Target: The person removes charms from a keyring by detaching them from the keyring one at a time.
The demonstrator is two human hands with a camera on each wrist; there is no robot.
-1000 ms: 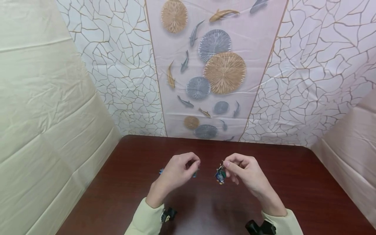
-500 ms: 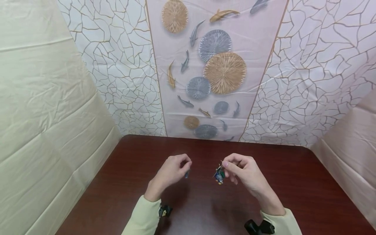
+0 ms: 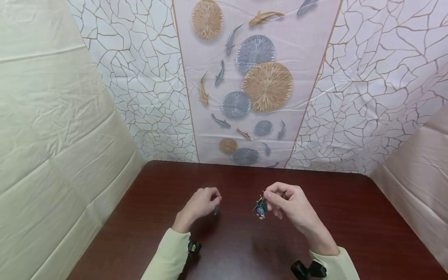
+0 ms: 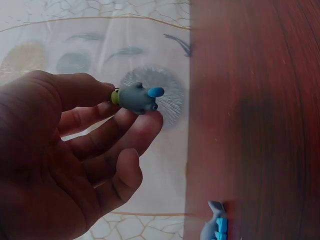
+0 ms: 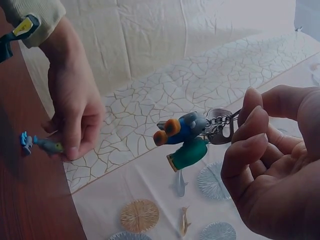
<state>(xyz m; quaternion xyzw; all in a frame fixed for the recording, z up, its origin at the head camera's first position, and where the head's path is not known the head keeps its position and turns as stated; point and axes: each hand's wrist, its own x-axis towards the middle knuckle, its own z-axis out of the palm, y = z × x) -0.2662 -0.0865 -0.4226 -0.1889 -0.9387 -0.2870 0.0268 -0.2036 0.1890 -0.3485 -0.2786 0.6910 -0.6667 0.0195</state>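
Note:
My left hand (image 3: 200, 203) pinches a small grey toy figure (image 4: 137, 98) between thumb and fingers. The figure has a yellow-green end at the fingertips and a bright blue tip at the other. My right hand (image 3: 288, 198) holds a keychain (image 3: 260, 209) by its metal ring. From its chain (image 5: 218, 120) hang a blue figure (image 5: 184, 129) with orange feet and a green piece (image 5: 188, 153). Another grey and light-blue toy figure (image 4: 214, 224) lies on the table, hidden behind the left hand in the head view.
The dark red-brown wooden table (image 3: 238, 249) lies beneath both hands. Behind it hangs a patterned cloth (image 3: 245, 128) with fish and round leaf shapes. Pale fabric (image 3: 70, 163) borders the left side, with more fabric (image 3: 416, 194) on the right.
My left hand has moved left and slightly down, away from the right hand, with the grey toy figure in its grip. The right hand and keychain have barely shifted.

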